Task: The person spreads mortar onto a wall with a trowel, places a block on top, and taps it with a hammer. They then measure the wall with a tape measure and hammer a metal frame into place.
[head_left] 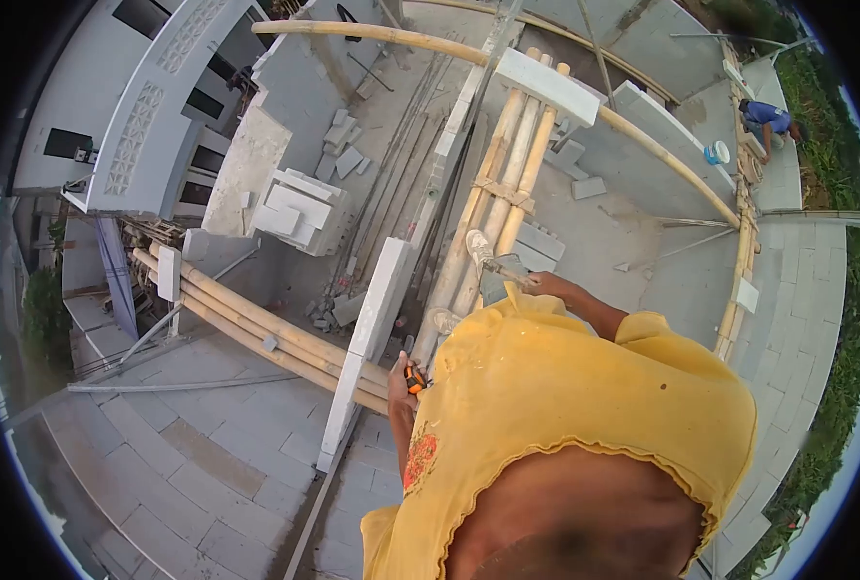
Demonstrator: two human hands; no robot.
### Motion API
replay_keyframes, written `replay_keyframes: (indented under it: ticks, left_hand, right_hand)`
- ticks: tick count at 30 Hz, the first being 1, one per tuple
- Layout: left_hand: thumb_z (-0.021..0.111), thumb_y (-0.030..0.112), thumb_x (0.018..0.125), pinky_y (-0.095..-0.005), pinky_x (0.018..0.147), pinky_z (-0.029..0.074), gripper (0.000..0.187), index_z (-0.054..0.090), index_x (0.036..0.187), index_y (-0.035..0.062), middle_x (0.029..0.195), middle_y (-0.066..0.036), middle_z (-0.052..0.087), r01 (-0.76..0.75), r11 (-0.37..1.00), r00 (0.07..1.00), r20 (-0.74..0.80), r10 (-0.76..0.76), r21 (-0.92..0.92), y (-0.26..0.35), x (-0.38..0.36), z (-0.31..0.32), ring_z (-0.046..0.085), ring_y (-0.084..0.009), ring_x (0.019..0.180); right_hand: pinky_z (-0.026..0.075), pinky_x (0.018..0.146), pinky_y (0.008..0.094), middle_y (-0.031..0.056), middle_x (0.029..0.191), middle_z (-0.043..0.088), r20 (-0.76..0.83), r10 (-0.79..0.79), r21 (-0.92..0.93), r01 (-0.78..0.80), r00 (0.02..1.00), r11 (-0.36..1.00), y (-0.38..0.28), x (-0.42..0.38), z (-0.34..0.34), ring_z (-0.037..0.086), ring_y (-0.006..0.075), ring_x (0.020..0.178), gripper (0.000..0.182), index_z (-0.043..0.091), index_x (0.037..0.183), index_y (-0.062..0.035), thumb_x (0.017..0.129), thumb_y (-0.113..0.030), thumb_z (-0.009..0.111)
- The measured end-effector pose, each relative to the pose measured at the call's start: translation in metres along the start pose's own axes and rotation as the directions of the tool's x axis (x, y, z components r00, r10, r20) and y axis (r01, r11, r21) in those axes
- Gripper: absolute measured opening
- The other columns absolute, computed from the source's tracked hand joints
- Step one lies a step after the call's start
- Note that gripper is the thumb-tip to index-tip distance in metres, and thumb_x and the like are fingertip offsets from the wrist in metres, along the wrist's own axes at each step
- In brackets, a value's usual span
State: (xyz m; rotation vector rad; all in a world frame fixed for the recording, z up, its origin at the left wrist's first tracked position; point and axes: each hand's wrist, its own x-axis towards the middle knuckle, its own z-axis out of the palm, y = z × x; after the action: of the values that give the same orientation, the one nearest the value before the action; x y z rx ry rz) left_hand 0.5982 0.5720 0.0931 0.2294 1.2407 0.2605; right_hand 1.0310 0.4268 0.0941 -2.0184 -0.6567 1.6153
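Observation:
My left hand (400, 385) is closed round an orange and black tape measure (414, 378), close beside the white block wall (364, 353). Over the bamboo poles, my right hand (547, 284) grips a hand tool with a pale, slim handle (509, 275). The tool's far end overlaps my leg in this view, so its kind does not show. My shoes (478, 247) rest on the bundled bamboo poles (495, 193), which run away from me beside the wall.
A white block (549, 85) lies across the far end of the poles. Lower down stands a stack of white blocks (299, 213). More bamboo poles (275, 348) span the left side. A person in blue (770, 120) crouches at the far right near a bucket (716, 153).

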Motion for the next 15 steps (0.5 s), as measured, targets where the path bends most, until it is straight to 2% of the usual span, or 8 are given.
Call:
replay_keyframes:
  ticks: [3, 4, 5, 6, 8, 9, 12, 15]
  left_hand:
    - [0.064, 0.036, 0.099, -0.0308, 0.062, 0.049, 0.029, 0.061, 0.09, 0.0092, 0.08, -0.002, 0.061, 0.027, 0.929, 0.997, 0.061, -0.053, 0.369, -0.011, 0.027, 0.023, 0.058, -0.0147, 0.067]
    - [0.064, 0.033, 0.099, -0.0287, 0.062, 0.047, 0.026, 0.063, 0.093, 0.0079, 0.078, -0.001, 0.06, 0.0, 0.88, 0.993, 0.1, -0.055, 0.476, -0.007, 0.032, 0.039, 0.056, -0.0128, 0.066]
    - [0.063, 0.027, 0.098, -0.0266, 0.061, 0.044, 0.028, 0.063, 0.112, 0.0026, 0.076, 0.0, 0.058, 0.091, 0.875, 0.991, 0.045, -0.127, 0.476, -0.005, 0.031, 0.052, 0.053, -0.0093, 0.066]
    - [0.064, 0.026, 0.097, -0.0267, 0.061, 0.044, 0.032, 0.061, 0.117, 0.0018, 0.077, 0.0, 0.058, 0.079, 0.87, 0.989, 0.071, -0.13, 0.487, 0.0, 0.038, 0.062, 0.053, -0.0096, 0.066]
    - [0.065, 0.024, 0.096, -0.0268, 0.062, 0.044, 0.041, 0.056, 0.129, 0.0002, 0.079, -0.001, 0.059, 0.059, 0.865, 0.983, 0.121, -0.137, 0.498, 0.002, 0.052, 0.067, 0.053, -0.0101, 0.066]
    - [0.065, 0.02, 0.094, -0.0271, 0.064, 0.046, 0.053, 0.048, 0.14, -0.0004, 0.082, -0.003, 0.06, 0.014, 0.925, 0.974, 0.203, -0.098, 0.38, 0.002, 0.053, 0.071, 0.055, -0.0122, 0.069]
    - [0.065, 0.017, 0.093, -0.0269, 0.069, 0.049, 0.054, 0.049, 0.141, -0.0013, 0.092, -0.007, 0.065, 0.08, 0.827, 0.974, 0.135, -0.184, 0.556, 0.013, 0.073, 0.092, 0.061, -0.0145, 0.078]
    - [0.065, 0.017, 0.092, -0.0266, 0.075, 0.051, 0.053, 0.051, 0.14, -0.0013, 0.103, -0.009, 0.069, 0.007, 0.822, 0.958, 0.232, -0.169, 0.569, 0.01, 0.085, 0.124, 0.066, -0.0166, 0.087]
  right_hand:
    - [0.049, 0.073, 0.0372, 0.0133, 0.088, 0.067, 0.006, -0.024, -0.029, 0.024, 1.0, 0.999, 0.005, 0.012, -0.023, 0.06, 0.0191, 0.079, 0.041, 0.068, 0.107, -0.0038, 0.087, -0.039, 0.073]
    - [0.05, 0.075, 0.0391, 0.015, 0.091, 0.069, -0.003, -0.029, -0.12, 0.028, 1.0, 0.992, 0.008, 0.023, -0.027, 0.063, 0.0239, 0.082, 0.041, 0.068, 0.108, -0.0053, 0.087, -0.04, 0.071]
    - [0.05, 0.077, 0.041, 0.0168, 0.094, 0.07, -0.013, -0.037, -0.213, 0.034, 0.999, 0.976, 0.008, 0.037, -0.033, 0.065, 0.0287, 0.084, 0.041, 0.068, 0.109, -0.0068, 0.086, -0.041, 0.068]
    - [0.051, 0.08, 0.0428, 0.0185, 0.097, 0.071, -0.02, -0.042, -0.307, 0.034, 0.999, 0.951, 0.008, 0.048, -0.04, 0.067, 0.0336, 0.087, 0.042, 0.068, 0.11, -0.0083, 0.086, -0.043, 0.066]
    - [0.051, 0.082, 0.0451, 0.0172, 0.103, 0.072, 0.044, -0.04, -0.295, 0.052, 0.998, 0.954, 0.006, 0.056, -0.063, 0.067, 0.0346, 0.093, 0.044, 0.067, 0.111, -0.0079, 0.087, -0.045, 0.063]
    - [0.051, 0.083, 0.0454, 0.0172, 0.105, 0.071, 0.055, -0.03, -0.299, 0.045, 0.998, 0.953, 0.002, 0.058, -0.074, 0.067, 0.0345, 0.095, 0.045, 0.067, 0.11, -0.0077, 0.087, -0.046, 0.063]
    - [0.05, 0.081, 0.044, 0.0154, 0.101, 0.071, 0.084, -0.028, -0.248, 0.048, 0.996, 0.968, 0.0, 0.056, -0.107, 0.066, 0.0301, 0.093, 0.04, 0.067, 0.111, -0.0081, 0.087, -0.04, 0.067]
    - [0.049, 0.082, 0.0431, 0.0136, 0.101, 0.071, 0.125, 0.043, -0.306, -0.002, 0.991, 0.952, -0.036, 0.043, -0.147, 0.065, 0.0277, 0.093, 0.034, 0.066, 0.112, -0.009, 0.088, -0.033, 0.065]
